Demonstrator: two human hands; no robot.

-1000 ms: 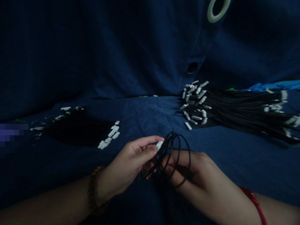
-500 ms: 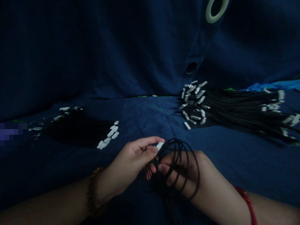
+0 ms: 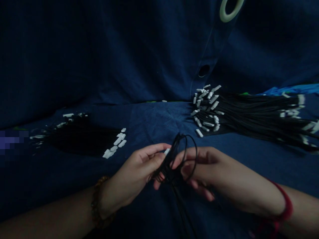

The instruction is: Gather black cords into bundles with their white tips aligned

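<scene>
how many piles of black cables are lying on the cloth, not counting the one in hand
2. One bundle of black cables lies far right, one pile of black cables lies left in shadow. More may be hidden beyond the frame.

It is dim; my fingers [image 3: 159, 156] catch the most light, the blue cloth [image 3: 154, 119] beyond them fades to near black, and edges bow and blur.

no writing, label, brand, number or sign can be read anywhere here (the light is dim): none on the white connectors [image 3: 206, 106], none on the dark blue cloth [image 3: 154, 119], none on the pale ring [image 3: 230, 10].
</scene>
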